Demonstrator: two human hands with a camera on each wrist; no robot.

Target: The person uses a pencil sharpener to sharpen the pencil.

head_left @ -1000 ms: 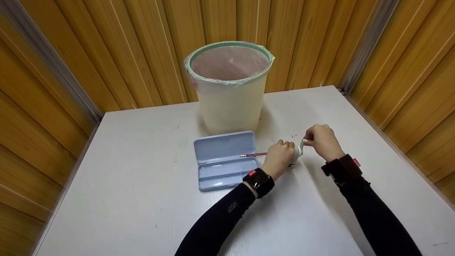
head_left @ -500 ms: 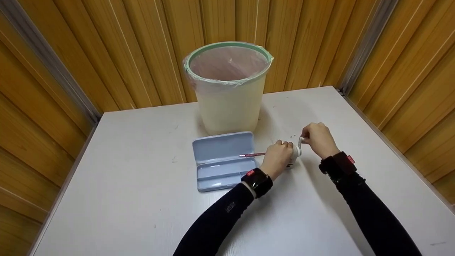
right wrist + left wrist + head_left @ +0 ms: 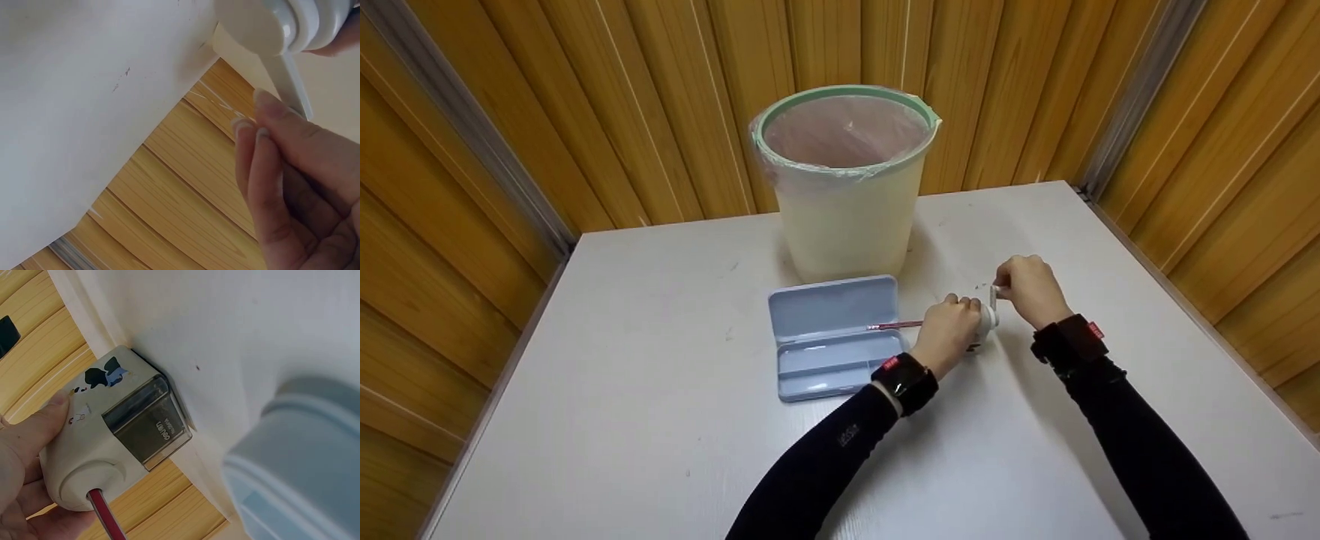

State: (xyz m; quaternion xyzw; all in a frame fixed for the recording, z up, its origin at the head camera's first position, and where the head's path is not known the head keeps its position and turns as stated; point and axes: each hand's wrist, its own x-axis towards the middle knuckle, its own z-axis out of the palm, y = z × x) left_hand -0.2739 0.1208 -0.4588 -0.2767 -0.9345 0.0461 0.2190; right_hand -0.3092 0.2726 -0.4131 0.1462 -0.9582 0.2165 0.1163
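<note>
My left hand [image 3: 947, 332] grips a white crank pencil sharpener [image 3: 93, 433] from above, thumb on its patterned top in the left wrist view. A clear shavings drawer [image 3: 149, 424] shows on its side. A red pencil [image 3: 901, 325] sticks out of its round opening toward the left. With thumb and fingertips, my right hand [image 3: 1030, 291] pinches the end of the sharpener's white crank handle [image 3: 288, 84], which points up in the head view; the knob is hidden by the fingers. Beside the left hand lies an open blue pencil case [image 3: 834, 309], its lid leaning back.
Behind the pencil case stands a tall cream bin [image 3: 851, 225] with a green rim and a plastic liner. The white table [image 3: 660, 360] meets wood-panelled walls [image 3: 675, 112] at the back and sides. Both forearms reach in from the front.
The right hand has shifted slightly up and left, and the crank handle has swung to stand more upright. The left hand, sharpener and pencil stay in place.
</note>
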